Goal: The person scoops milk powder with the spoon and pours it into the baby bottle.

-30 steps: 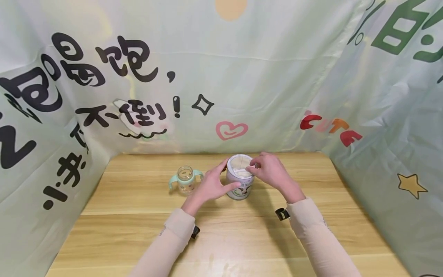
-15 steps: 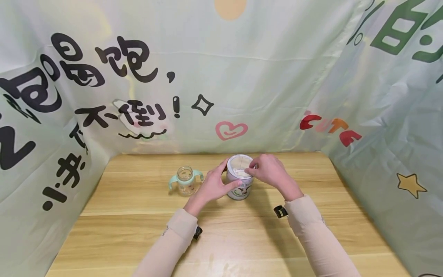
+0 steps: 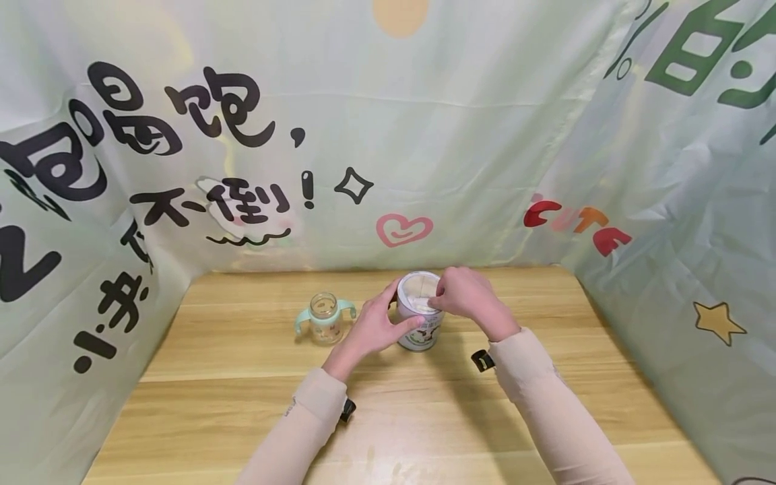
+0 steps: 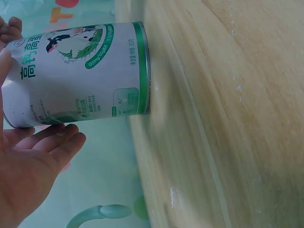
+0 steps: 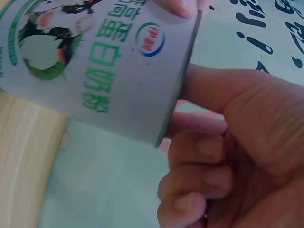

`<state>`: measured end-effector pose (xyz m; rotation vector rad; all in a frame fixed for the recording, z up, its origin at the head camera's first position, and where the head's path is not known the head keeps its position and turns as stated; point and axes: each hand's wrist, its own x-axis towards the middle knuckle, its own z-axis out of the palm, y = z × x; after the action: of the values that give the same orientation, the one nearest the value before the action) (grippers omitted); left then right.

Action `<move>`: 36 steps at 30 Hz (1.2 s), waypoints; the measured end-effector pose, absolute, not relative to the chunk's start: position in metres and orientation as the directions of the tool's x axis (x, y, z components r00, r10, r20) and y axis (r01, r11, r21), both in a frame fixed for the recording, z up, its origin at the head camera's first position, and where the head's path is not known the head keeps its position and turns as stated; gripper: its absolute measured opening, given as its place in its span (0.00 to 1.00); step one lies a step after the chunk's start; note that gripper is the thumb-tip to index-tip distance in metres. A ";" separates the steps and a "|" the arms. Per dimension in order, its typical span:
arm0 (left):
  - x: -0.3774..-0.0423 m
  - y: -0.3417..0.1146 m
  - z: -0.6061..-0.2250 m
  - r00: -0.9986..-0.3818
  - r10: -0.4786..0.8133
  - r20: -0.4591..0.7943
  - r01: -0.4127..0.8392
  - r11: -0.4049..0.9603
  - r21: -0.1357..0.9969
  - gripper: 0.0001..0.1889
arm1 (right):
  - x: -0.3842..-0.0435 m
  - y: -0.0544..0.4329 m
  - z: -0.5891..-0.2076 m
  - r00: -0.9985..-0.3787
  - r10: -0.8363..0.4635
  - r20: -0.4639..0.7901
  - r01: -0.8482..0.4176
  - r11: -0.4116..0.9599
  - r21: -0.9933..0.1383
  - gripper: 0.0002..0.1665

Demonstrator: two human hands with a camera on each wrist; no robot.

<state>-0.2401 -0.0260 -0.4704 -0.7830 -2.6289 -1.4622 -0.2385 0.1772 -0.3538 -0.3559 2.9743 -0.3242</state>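
A milk powder can [image 3: 419, 335], pale with green print, stands upright and lidless near the table's back edge. My left hand [image 3: 377, 327] grips its left side, thumb across the front and fingers behind, as the left wrist view also shows around the can [image 4: 80, 76]. From the right, my right hand [image 3: 469, 296] reaches over the rim, thumb and index finger dipped inside the can. They pinch at a white piece [image 3: 418, 301] in there, its end hidden by the fingers. In the right wrist view, the other fingers [image 5: 190, 180] are curled outside the can.
Left of the can stands a clear, lidless baby bottle [image 3: 326, 327] with two mint-green handles, close to my left hand. The wooden table [image 3: 212, 377] is bounded behind and on both sides by a printed cloth backdrop [image 3: 473, 168].
My right hand has shifted slightly left and its fingertips now sit deeper inside the can, covering more of the white piece. The left hand keeps its grip; the bottle has stayed put.
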 end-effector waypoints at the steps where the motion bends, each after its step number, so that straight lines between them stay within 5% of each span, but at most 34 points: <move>1: -0.240 -0.026 -0.471 -0.873 0.411 0.265 0.441 0.430 0.787 0.51 | -0.239 0.176 -0.352 -0.965 -0.233 -0.124 -0.203 0.955 -0.217 0.22; 6: -0.240 -0.025 -0.472 -0.873 0.409 0.266 0.442 0.430 0.788 0.51 | -0.244 0.171 -0.347 -0.962 -0.182 -0.202 -0.153 0.976 -0.153 0.27; 19: -0.239 -0.023 -0.473 -0.872 0.409 0.270 0.445 0.432 0.784 0.48 | -0.253 0.165 -0.346 -0.949 -0.154 -0.273 -0.139 0.988 -0.074 0.16; 28: -0.239 -0.023 -0.472 -0.869 0.412 0.273 0.448 0.424 0.787 0.49 | -0.251 0.177 -0.355 -0.949 -0.270 -0.161 -0.201 0.915 -0.350 0.21; 36: -0.238 -0.024 -0.470 -0.876 0.409 0.256 0.435 0.437 0.787 0.48 | -0.248 0.186 -0.367 -0.968 -0.249 0.026 -0.224 0.814 -0.536 0.13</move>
<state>-0.2384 -0.0241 -0.4702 -0.7757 -2.6397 -1.4594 -0.2484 0.1858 -0.3668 -0.3841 2.9487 -0.8633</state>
